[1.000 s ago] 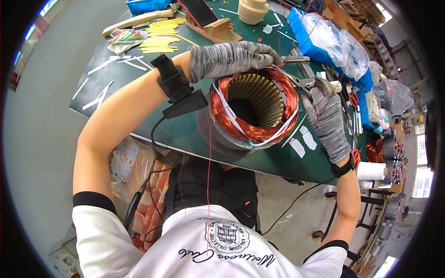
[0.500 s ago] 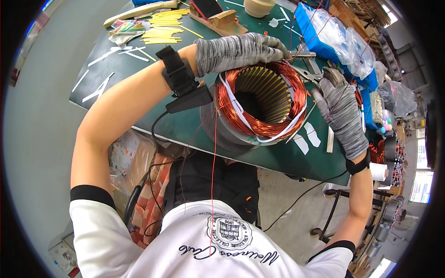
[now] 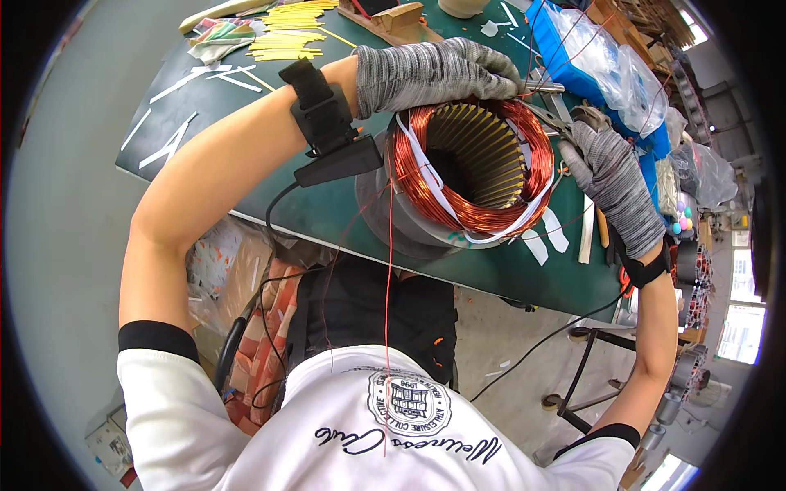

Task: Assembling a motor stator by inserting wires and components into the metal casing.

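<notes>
A motor stator (image 3: pixel 409 221) with copper windings (image 3: pixel 491 217) and white insulation strips lies on its side on the green table (image 3: pixel 246 139). My left hand (image 3: pixel 434 74), in a grey glove, curls over the stator's far rim and grips a thin metal rod (image 3: pixel 544 86) that sticks out to the right. My right hand (image 3: pixel 610 184), also gloved, presses with bent fingers against the right side of the copper coil. A red thread (image 3: pixel 388 270) hangs from the winding down over my shirt. A black strap with a small box (image 3: pixel 327 123) sits on my left wrist.
White insulation strips (image 3: pixel 557 233) lie by the stator, and more white strips (image 3: pixel 176 135) lie at the table's left. Yellow strips (image 3: pixel 286 37), a wooden block (image 3: pixel 393 18) and a blue bin with plastic bags (image 3: pixel 598 57) stand at the back. A cable (image 3: pixel 540 344) runs below the table's edge.
The picture has drawn in closer on the stator. My right hand has shifted up along the coil's right side. My left hand stays on the far rim with the rod.
</notes>
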Available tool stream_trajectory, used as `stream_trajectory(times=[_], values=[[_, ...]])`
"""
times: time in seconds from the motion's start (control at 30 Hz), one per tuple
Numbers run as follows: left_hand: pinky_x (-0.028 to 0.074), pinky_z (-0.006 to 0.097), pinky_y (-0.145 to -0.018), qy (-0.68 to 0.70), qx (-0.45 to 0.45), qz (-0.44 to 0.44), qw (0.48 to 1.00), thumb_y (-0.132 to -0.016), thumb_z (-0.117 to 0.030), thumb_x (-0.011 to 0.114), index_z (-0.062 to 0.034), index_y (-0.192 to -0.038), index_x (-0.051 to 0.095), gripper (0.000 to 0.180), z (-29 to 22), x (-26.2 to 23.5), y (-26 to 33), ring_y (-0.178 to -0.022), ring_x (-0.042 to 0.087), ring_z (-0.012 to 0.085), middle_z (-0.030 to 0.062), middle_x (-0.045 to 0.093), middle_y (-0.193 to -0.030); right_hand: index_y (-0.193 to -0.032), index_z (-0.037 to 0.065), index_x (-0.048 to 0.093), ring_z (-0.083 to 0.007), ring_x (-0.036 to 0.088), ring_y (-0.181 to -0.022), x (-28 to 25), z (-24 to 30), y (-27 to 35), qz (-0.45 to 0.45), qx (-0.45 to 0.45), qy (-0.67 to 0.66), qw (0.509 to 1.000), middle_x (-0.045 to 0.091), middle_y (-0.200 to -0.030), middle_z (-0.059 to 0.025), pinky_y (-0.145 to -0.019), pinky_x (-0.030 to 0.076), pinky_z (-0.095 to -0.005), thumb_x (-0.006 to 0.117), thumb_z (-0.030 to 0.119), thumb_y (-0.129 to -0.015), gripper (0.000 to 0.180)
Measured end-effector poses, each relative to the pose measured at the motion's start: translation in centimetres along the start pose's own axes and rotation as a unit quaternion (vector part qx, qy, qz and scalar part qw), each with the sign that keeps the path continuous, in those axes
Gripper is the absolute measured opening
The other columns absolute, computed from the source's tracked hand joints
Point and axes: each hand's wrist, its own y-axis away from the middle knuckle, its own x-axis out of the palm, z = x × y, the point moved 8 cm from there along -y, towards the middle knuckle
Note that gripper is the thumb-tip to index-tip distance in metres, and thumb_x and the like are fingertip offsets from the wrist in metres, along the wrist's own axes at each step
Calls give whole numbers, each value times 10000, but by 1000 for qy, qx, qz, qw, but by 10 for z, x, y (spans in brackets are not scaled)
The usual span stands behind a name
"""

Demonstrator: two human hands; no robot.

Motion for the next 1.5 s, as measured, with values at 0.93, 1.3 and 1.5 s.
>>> stream_trajectory(times=[0.93,1.3,1.5], values=[[401,279,-904,138,-151,-64,977,-910,-151,441,-50,-1087,558,235,1,-6,-5,-1002,528,159,75,582,-1034,-1069,2,535,-301,514,-1032,24,-6,50,-53,56,-55,996,543,-1068,-166,-916,394,-378,535,94,-834,253],[397,285,-892,161,-148,-108,970,-904,-182,469,-26,-1055,561,236,-3,-11,0,-984,514,153,69,571,-1001,-984,-21,550,-321,560,-830,27,-5,24,-57,52,11,997,574,-868,-188,-765,447,-384,516,244,-841,302],[395,278,-897,204,-160,-93,961,-899,-156,473,-15,-1036,559,215,1,-9,0,-979,515,150,66,572,-993,-953,7,557,-310,561,-768,19,-2,15,-24,19,56,998,565,-825,-193,-694,455,-393,520,244,-830,269]])
